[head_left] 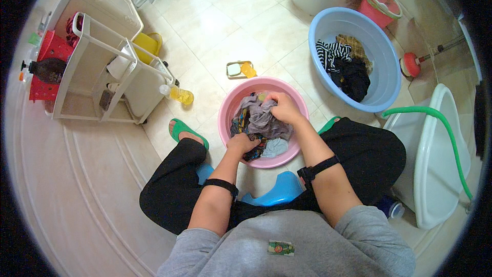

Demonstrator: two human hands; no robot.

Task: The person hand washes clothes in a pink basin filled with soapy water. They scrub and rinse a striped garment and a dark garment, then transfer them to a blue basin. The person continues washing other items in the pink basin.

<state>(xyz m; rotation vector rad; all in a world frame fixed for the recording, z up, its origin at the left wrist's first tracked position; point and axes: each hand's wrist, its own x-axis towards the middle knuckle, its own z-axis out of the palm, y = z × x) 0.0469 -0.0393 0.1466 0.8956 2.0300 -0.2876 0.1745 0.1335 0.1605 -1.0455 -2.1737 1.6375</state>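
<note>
A pink basin (224,132) full of wet-looking clothes stands on the floor between my feet. My right hand (283,109) is closed on a grey cloth (260,118) and holds part of it bunched up at the basin's far right. At the near left of the basin, my left hand (244,144) grips a dark, multicoloured patterned cloth (254,153); its fingertips are partly buried in the folds. A pale blue cloth (275,147) lies at the basin's near right side.
Beyond the basin sit a soap dish (234,76) and a bottle of yellow liquid (179,95). A blue tub (380,79) with clothes stands far right, near a green hose (435,113) and a white sink (428,174). A white shelf rack (97,118) is left; a blue stool (279,190) is beneath me.
</note>
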